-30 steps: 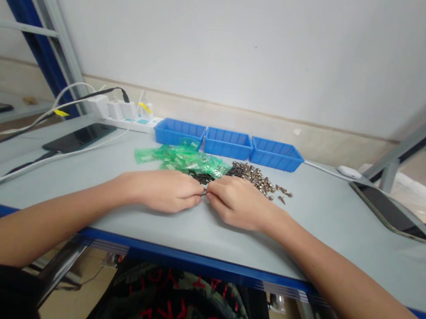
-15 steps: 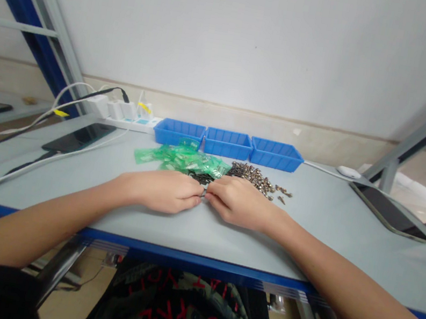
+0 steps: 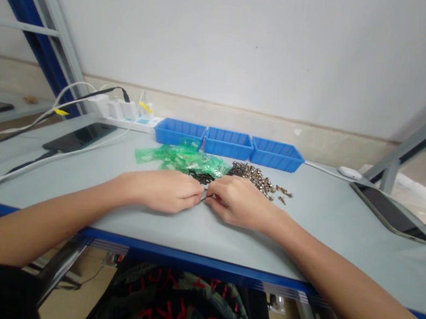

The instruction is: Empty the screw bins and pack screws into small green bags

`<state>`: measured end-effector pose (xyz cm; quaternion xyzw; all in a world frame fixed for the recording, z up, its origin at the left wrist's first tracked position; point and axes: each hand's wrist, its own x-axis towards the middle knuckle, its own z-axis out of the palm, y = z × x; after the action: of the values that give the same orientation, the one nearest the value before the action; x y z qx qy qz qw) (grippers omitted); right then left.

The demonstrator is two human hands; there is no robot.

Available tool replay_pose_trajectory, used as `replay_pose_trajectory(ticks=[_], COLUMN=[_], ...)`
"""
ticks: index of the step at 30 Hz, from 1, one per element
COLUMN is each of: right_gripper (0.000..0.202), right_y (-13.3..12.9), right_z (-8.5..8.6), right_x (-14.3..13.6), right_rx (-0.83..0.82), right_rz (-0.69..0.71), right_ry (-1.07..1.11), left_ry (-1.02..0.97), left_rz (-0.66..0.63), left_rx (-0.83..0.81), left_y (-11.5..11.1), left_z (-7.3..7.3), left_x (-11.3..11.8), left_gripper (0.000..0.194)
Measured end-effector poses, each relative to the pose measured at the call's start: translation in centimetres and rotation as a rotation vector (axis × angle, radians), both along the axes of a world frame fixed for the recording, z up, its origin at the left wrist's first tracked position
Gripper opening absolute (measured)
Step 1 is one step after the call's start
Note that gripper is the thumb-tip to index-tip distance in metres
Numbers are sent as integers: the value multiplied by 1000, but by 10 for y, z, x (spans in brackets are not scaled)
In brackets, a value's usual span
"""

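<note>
My left hand and my right hand meet above the table, knuckles up and fingertips nearly touching. Each is closed in a pinch. A thin dark piece shows in the small gap between the fingertips; its kind is too small to make out. Just behind the hands lies a heap of green plastic bags with small parts inside. Dark metal pieces peek out at the front of that heap. Brass-coloured screw-like metal parts are piled behind my right hand, partly covered by it.
Three blue bins stand in a row along the wall. A power strip with plugs and cables is at the back left, near a dark phone. Another phone and a white case lie at the right.
The fingers of my right hand have shifted slightly, with a small gap now between thumb and forefinger. The dark piece between the hands looks more slanted. Both hands stay in place.
</note>
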<state>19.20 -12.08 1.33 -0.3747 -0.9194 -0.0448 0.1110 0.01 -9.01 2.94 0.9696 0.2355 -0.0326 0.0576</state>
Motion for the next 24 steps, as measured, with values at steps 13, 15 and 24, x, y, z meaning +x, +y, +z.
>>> replay_pose_trajectory(ticks=[13,15,24], right_gripper=[14,14,12], right_y=[1,1,2], right_z=[-1,-1,0], right_x=[1,1,4], right_rx=[-14,-9,-23], right_rz=[47,43,75], right_ry=[9,14,83], left_ry=[-9,-10,26], left_rz=[25,34,57], left_rx=[-26,-30,-20], left_y=[0,1,-1], left_z=[-1,-2,1], left_x=[0,-1,-1], left_gripper=[32,31,27])
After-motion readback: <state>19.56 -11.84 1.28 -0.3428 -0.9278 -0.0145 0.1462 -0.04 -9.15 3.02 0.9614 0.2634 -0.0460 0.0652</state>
